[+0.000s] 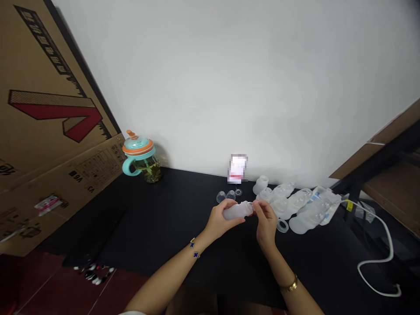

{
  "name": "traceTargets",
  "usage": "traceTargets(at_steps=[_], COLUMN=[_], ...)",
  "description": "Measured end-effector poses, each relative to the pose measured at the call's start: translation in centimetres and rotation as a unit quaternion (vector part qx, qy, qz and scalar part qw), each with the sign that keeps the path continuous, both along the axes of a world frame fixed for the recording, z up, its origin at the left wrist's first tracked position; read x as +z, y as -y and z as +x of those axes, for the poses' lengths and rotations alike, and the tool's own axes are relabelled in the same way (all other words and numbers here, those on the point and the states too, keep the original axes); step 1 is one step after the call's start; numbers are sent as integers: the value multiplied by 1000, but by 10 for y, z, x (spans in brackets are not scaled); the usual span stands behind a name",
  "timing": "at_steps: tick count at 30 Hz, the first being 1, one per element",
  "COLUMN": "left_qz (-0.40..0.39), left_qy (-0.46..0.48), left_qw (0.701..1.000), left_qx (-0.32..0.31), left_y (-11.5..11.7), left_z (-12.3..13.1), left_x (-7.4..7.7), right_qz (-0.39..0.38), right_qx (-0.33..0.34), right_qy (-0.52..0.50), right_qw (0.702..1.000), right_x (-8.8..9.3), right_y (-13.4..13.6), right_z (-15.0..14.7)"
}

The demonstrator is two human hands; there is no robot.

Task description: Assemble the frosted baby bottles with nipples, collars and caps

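Left hand point(219, 219) grasps a frosted baby bottle point(234, 211), right hand point(266, 222) pinches its clear nipple point(250, 207); more bottles point(302, 222) lie to the right.

I count one held baby bottle point(234, 212), two clear dome caps point(221, 197), one lidded jug point(139, 152), two worn bracelets point(292, 284), one white cable point(376, 262), and overlapping bottles point(302, 222) beyond counting.

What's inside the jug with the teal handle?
Green leaves show inside the jug through its clear wall; whatever sits up under the lid and teal collar is covered.
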State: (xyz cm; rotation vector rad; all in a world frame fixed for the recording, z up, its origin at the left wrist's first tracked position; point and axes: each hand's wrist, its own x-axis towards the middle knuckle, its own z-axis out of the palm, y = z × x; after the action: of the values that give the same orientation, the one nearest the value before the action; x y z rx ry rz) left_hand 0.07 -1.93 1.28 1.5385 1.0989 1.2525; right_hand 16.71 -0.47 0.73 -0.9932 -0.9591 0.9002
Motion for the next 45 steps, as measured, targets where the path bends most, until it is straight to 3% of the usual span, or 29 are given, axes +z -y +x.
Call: traceTargets(at_steps=[45], left_qz=[-3], left_qy=[7], left_qw=[1000], left_qx=[0], left_y=[0], left_z=[-1], left_x=[4], right_qz=[19], right_qx=[7], right_qy=[10], right_qw=[1000], right_x=[-1], right_y=[1], right_z=[2])
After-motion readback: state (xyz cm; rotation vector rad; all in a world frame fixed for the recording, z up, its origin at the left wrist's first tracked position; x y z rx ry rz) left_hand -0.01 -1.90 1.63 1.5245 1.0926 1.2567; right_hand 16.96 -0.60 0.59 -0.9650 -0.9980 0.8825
